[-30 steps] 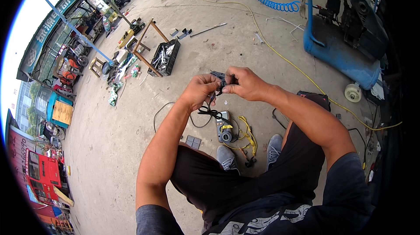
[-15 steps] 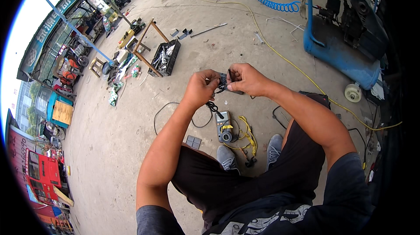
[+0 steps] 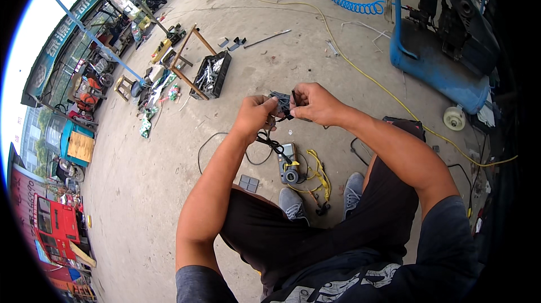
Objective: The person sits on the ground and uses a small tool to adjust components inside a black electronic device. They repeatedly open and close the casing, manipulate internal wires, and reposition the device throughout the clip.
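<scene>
My left hand point(image 3: 255, 116) is closed on a small dark grey boxy part point(image 3: 280, 102), held above the ground in front of my knees. At its right side my right hand point(image 3: 316, 103) pinches a short, thin black piece point(image 3: 293, 98), close against the part. Fingers cover much of both, and their exact kind cannot be made out. A bundled black cable point(image 3: 269, 141) hangs below my left hand. Beneath it on the ground lies a grey handheld meter point(image 3: 288, 156) with a round dial, beside a tangle of yellow leads point(image 3: 322, 174).
Left of the meter lies a grey square plate point(image 3: 248, 183). A black crate of metal tools point(image 3: 212, 75) stands ahead to the left by a wooden frame point(image 3: 183, 60). On the right are a blue air compressor point(image 3: 439, 77) and a yellow hose point(image 3: 366, 73) across the concrete.
The dark grey part has turned in my left hand, so more of its face shows. My left hand and the hanging cable have shifted slightly left; my right hand stays nearly where it was.
</scene>
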A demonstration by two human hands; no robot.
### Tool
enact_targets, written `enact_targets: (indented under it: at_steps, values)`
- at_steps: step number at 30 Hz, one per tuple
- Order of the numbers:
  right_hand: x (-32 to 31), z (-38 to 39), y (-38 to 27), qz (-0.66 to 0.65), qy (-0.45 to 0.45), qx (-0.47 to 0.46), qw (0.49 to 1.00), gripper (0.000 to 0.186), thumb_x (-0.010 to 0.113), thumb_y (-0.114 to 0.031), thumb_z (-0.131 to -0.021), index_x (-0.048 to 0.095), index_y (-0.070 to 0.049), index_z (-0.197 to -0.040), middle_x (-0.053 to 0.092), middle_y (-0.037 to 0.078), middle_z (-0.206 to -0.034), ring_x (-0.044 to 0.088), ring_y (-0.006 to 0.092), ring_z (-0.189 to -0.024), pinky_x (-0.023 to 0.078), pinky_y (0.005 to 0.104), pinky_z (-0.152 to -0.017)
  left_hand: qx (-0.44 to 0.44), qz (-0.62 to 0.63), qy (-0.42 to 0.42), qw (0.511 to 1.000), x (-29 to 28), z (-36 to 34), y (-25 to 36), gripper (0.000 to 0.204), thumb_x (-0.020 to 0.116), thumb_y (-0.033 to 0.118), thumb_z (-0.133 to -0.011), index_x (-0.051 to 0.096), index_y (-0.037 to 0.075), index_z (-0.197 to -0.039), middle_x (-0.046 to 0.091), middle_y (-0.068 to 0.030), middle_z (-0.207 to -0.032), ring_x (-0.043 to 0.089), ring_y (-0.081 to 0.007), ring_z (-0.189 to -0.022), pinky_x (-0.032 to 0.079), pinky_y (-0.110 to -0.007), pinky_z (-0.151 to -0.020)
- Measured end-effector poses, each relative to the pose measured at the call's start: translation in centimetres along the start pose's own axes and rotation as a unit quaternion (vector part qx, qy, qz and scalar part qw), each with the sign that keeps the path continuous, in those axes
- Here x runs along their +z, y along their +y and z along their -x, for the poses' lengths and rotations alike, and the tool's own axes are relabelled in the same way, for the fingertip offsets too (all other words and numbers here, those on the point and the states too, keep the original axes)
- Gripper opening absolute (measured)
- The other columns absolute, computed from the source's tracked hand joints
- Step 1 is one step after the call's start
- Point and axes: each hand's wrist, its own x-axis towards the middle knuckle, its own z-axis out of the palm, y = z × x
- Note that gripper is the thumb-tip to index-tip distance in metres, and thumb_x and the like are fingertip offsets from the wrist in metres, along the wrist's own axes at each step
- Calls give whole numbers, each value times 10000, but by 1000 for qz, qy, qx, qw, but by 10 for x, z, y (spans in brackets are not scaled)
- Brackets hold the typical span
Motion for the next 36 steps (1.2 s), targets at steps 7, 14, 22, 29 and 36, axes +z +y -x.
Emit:
enact_targets:
  at_steps: [7, 14, 22, 29, 36]
  values:
    - [3, -2, 6, -19, -2, -2, 1000, 172, 703, 17, -763, 590, 5, -892, 635, 45, -812, 598, 114, -746, 506, 284, -698, 11, 62, -21, 998, 0, -2, -2, 153, 690, 65, -851, 598, -18, -939, 644, -81, -768, 579, -130, -550, 495, -273, -461]
    - [4, -2, 8, -28, -6, -8, 1000, 174, 710, 30, -765, 587, -4, -884, 630, 35, -806, 590, 110, -747, 501, 284, -703, 19, 108, 0, 994, 2, -1, -2, 264, 719, -5, -783, 569, -31, -999, 652, -91, -770, 586, -141, -551, 472, -265, -449]
    - [4, -3, 6, -91, 3, 21, 996, 180, 710, -54, -777, 595, 13, -898, 632, 57, -772, 586, 105, -671, 485, 266, -618, 71, 89, 30, 993, 6, 2, 1, 261, 719, -20, -784, 552, -12, -985, 653, -76, -741, 557, -126, -518, 433, -250, -447]
    - [5, -2, -8, -200, 68, 97, 973, 218, 669, -97, -799, 575, 38, -942, 621, 77, -745, 557, 97, -602, 434, 250, -527, 109, 53, 32, 992, 16, 9, 9, 256, 708, -44, -780, 534, -35, -968, 638, -81, -717, 558, -126, -495, 428, -254, -400]
    - [6, -4, -2, -188, 93, 69, 975, 183, 654, -94, -798, 590, 12, -931, 605, 45, -745, 539, 85, -629, 426, 243, -543, 118, 56, 27, 991, 21, 6, 8, 231, 695, -57, -785, 533, -35, -949, 628, -78, -705, 556, -122, -488, 428, -252, -393]
